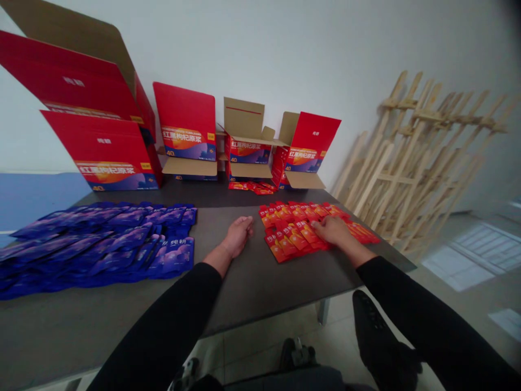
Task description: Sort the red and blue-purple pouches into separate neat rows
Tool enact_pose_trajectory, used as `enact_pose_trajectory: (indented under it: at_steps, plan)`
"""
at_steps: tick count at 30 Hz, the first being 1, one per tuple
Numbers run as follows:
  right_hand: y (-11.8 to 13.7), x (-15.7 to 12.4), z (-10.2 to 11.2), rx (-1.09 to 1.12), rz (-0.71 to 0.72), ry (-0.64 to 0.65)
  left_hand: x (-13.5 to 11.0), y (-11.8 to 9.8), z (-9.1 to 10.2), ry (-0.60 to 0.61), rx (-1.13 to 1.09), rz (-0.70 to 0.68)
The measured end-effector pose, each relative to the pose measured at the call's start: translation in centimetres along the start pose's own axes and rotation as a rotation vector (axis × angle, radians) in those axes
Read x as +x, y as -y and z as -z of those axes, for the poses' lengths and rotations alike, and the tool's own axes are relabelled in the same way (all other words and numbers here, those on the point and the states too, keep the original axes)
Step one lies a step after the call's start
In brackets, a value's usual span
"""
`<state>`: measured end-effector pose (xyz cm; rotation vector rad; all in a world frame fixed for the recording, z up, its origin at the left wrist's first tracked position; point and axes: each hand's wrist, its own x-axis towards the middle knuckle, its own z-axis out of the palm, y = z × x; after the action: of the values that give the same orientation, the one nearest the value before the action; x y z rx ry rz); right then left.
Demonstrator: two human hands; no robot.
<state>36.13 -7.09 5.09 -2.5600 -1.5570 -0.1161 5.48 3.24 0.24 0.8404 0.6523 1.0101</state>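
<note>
My right hand (331, 231) rests palm-down on a spread layer of overlapping red-orange sachets (291, 239), its fingers lying apart on them. My left hand (238, 236) lies on the bare dark grey tabletop (252, 288), loosely curled, holding nothing. Its fingertips stop just short of the red sachets. To the left of that hand is a wide heap of overlapping blue-purple sachets (101, 247), out of reach of both hands' fingertips. Black sleeves cover both my forearms.
Several red printed cartons (187, 122) stand open along the table's back edge, with a small pile of red sachets (252, 187) in front of them. Wooden frames (419, 152) lean against the white wall at right. The table's near right edge drops to a tiled floor.
</note>
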Motion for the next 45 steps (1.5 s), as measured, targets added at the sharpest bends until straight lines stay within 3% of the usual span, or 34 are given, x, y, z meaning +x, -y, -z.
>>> enact_pose_trajectory:
  at_steps: [4, 8, 14, 20, 26, 29, 34, 45]
  plan:
    - [2.7, 2.2, 1.0, -0.051, 0.099, -0.078, 0.2, 0.2, -0.1, -0.050, 0.012, -0.044]
    - [7.3, 5.7, 0.7, 0.003, 0.259, -0.085, 0.0, 0.5, -0.1, -0.029, 0.121, -0.016]
    - [13.8, 12.7, -1.6, 0.058, 0.411, 0.065, -0.1, 1.3, 0.2, -0.021, 0.191, -0.008]
    - [17.7, 19.4, -4.6, 0.027, 0.526, 0.110, -0.8, 1.6, 0.0, -0.024, 0.331, -0.023]
    - [20.7, 23.6, -7.5, 0.005, 0.457, 0.226, -1.4, 1.1, -0.6, -0.085, 0.321, 0.010]
    - [21.6, 24.3, -8.3, -0.019, 0.405, 0.280, -1.3, 1.0, -0.6, -0.075, 0.318, 0.031]
    - [22.3, 23.6, -8.5, -0.076, 0.399, 0.187, -1.2, 1.2, -0.6, -0.074, 0.300, 0.032]
    - [21.4, 18.7, -5.2, -0.136, 0.374, 0.127, -0.8, 1.3, -0.4, -0.091, 0.277, 0.015]
